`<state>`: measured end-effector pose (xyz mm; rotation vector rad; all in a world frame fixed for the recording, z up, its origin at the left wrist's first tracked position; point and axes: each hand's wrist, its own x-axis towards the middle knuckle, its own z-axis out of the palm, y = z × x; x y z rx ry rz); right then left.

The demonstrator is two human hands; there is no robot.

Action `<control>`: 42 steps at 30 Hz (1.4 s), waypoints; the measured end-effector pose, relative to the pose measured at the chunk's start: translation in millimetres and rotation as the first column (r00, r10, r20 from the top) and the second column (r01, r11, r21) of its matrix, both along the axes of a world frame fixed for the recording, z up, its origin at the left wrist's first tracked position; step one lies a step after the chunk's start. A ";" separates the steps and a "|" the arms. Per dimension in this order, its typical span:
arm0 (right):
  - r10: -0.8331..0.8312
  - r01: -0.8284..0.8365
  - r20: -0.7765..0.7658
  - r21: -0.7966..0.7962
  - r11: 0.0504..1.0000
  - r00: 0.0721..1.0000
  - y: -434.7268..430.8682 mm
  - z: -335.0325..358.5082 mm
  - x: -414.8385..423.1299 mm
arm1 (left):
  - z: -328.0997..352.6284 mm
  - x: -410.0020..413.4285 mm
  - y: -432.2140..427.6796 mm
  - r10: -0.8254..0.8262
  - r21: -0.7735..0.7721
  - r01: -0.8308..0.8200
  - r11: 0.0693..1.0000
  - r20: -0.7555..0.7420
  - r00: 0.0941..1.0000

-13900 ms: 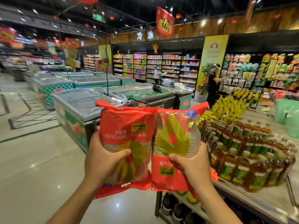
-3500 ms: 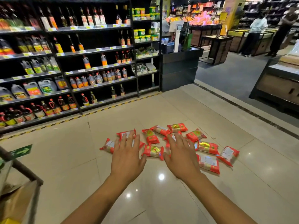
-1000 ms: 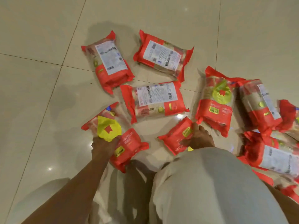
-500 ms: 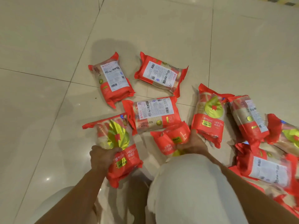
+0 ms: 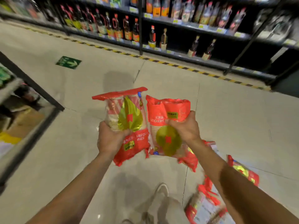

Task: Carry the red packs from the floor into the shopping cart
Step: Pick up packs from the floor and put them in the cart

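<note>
My left hand grips a red pack with a yellow-green leaf print, held up at chest height. Beside it my right hand grips a second red pack, its yellow circle facing me. The two packs almost touch in the middle of the view. Several more red packs lie on the tiled floor at the lower right, partly hidden by my right forearm. The dark frame of the shopping cart stands at the left edge, with cardboard showing inside it.
Black shelves of sauce and oil bottles run across the far side behind a yellow-black floor stripe. A green arrow sign is stuck on the floor. My shoe shows at the bottom.
I have risen from a crouch over the packs. Both hands have lifted their packs off the floor to chest height, and the view now faces the shelves and cart.
</note>
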<state>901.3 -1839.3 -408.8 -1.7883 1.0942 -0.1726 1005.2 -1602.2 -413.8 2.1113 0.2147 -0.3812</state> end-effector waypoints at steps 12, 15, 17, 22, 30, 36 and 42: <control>0.150 -0.073 0.332 -0.233 0.970 0.931 134.4 366.0 9.6 | 347.4 -21.5 144.3 0.079 -0.164 -0.011 0.986 0.416 0.906; 0.198 -0.093 0.370 -0.284 0.954 0.908 172.3 392.6 5.6 | 372.3 -33.2 178.2 0.143 -0.220 -0.047 0.974 0.441 0.886; 0.234 -0.114 0.375 -0.315 0.942 0.897 193.5 402.6 4.4 | 384.2 -41.4 198.2 0.193 -0.255 -0.078 0.964 0.463 0.865; 0.328 -0.193 0.396 -0.343 0.919 0.858 234.6 415.6 20.3 | 399.6 -55.7 243.8 0.301 -0.303 -0.163 0.939 0.494 0.816; 0.532 -0.397 0.405 -0.373 0.839 0.744 289.8 426.5 85.7 | 410.4 -49.2 295.4 0.505 -0.314 -0.396 0.863 0.503 0.701; 0.684 -0.591 0.410 -0.347 0.728 0.603 322.6 429.7 147.7 | 421.1 -42.0 320.2 0.640 -0.276 -0.594 0.756 0.504 0.580; 0.773 -0.726 0.446 -0.321 0.608 0.450 351.7 433.5 194.1 | 433.9 -39.7 332.1 0.707 -0.247 -0.715 0.654 0.538 0.460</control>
